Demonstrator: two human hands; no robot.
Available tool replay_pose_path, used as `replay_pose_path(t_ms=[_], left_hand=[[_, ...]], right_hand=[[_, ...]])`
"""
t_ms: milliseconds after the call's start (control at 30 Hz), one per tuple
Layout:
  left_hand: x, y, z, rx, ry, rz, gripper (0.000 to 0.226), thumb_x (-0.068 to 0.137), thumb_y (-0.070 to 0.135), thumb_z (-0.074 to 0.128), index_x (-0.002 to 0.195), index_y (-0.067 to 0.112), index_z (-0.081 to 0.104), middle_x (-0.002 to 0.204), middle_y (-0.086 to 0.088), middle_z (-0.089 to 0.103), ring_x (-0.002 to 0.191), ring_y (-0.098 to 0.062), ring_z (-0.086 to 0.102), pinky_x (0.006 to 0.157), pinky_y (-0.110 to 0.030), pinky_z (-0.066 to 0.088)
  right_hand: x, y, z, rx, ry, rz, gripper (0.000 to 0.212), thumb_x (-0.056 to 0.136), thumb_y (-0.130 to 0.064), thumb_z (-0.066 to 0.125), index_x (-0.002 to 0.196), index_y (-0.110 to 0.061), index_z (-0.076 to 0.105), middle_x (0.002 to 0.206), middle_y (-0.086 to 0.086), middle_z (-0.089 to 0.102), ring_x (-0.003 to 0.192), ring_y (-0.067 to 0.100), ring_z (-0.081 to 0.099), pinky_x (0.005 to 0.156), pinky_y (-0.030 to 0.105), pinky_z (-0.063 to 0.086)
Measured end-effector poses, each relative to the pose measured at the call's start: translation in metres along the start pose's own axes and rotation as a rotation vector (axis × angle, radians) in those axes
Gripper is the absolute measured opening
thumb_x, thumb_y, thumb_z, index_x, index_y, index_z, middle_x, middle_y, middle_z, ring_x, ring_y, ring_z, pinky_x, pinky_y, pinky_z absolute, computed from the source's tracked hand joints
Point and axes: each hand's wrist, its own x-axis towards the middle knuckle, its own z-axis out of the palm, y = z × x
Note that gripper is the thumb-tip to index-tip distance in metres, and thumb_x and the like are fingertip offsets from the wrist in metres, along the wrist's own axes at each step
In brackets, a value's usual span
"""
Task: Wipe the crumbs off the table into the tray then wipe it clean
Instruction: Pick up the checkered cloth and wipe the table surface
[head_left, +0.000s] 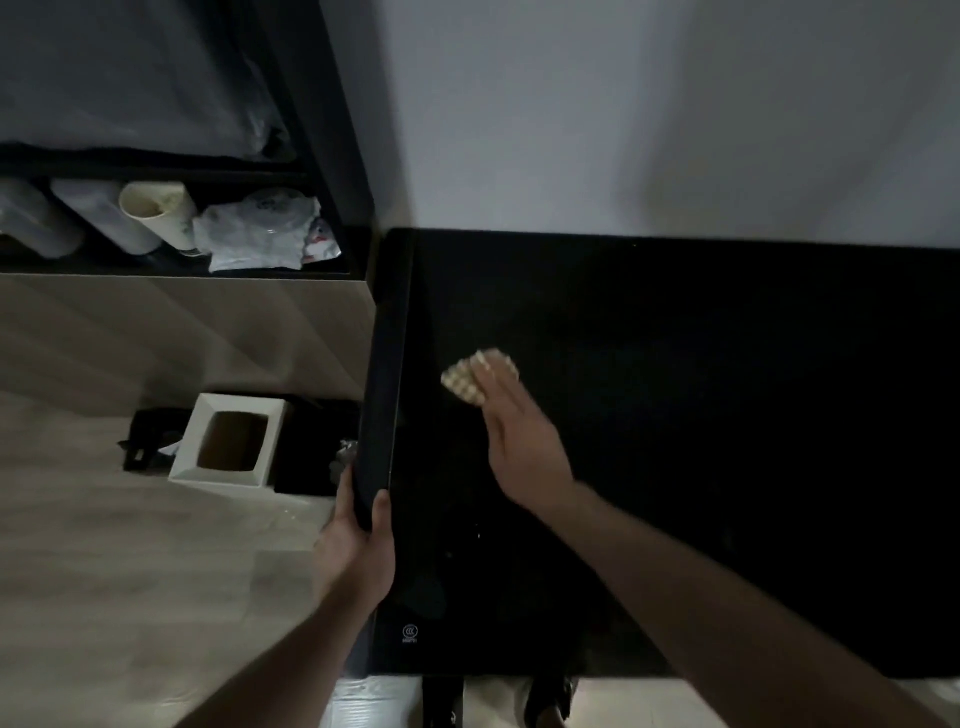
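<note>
While my left hand (358, 545) grips the tray (382, 364), my flat right hand (524, 447) presses the cloth (470, 382).
White bin (228, 441) at lower left; cluttered shelf (176, 228) at upper left.

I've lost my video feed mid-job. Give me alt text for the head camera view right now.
Seen from above, the right hand presses a checked cloth flat on a black table, while the left hand grips a black tray held along the table's left edge. A white bin stands on the floor to the left, below a cluttered shelf.

A round "CCC" mark, tiny unreadable print beneath, on the black table (675, 415) near corner.
</note>
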Motion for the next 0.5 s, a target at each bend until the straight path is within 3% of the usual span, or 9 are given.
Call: replay_pose_path(t_ms=[100,200,367,433,500], left_hand=[[0.0,0.002,0.001,-0.005,0.025,0.016,0.06,0.1,0.047,0.041,0.156,0.036,0.023,0.127,-0.005,0.068,0.109,-0.032,0.066,0.085,-0.04,0.051],[0.005,-0.002,0.004,-0.002,0.023,-0.001,0.06,0.098,0.052,0.038,0.154,0.044,0.019,0.119,-0.001,0.07,0.102,-0.029,0.069,0.081,-0.039,0.053],[0.009,-0.011,0.01,-0.009,0.015,-0.02,0.062,0.095,0.058,0.036,0.152,0.047,0.016,0.113,0.002,0.071,0.094,-0.025,0.07,0.077,-0.041,0.057],[0.009,-0.011,0.01,-0.012,0.015,-0.022,0.061,0.095,0.056,0.037,0.152,0.047,0.017,0.11,0.002,0.071,0.092,-0.024,0.07,0.074,-0.04,0.057],[0.01,-0.01,0.008,-0.008,0.01,-0.024,0.062,0.094,0.057,0.037,0.152,0.048,0.016,0.112,0.002,0.071,0.092,-0.024,0.07,0.075,-0.042,0.058]], right_hand=[[0.094,0.018,0.009,-0.075,0.038,0.019,0.054,0.102,0.003,0.046,0.155,0.0,0.042,0.163,0.016,0.04,0.154,0.029,0.034,0.127,0.044,0.026],[0.171,0.035,0.02,-0.12,0.063,0.043,0.051,0.104,-0.004,0.044,0.156,-0.003,0.043,0.164,0.015,0.039,0.153,0.037,0.034,0.125,0.051,0.028],[0.24,0.044,0.042,-0.308,-0.179,0.148,0.058,0.108,-0.022,0.038,0.164,-0.022,0.025,0.173,-0.004,0.017,0.16,0.029,0.008,0.126,0.064,0.009],[0.238,0.045,0.055,-0.379,-0.26,0.164,0.06,0.108,-0.033,0.032,0.166,-0.027,0.016,0.175,-0.008,0.007,0.161,0.03,-0.002,0.126,0.062,-0.004],[0.22,0.042,0.063,-0.392,-0.267,0.117,0.061,0.108,-0.038,0.03,0.166,-0.028,0.014,0.175,-0.007,0.005,0.161,0.03,-0.004,0.126,0.059,-0.007]])
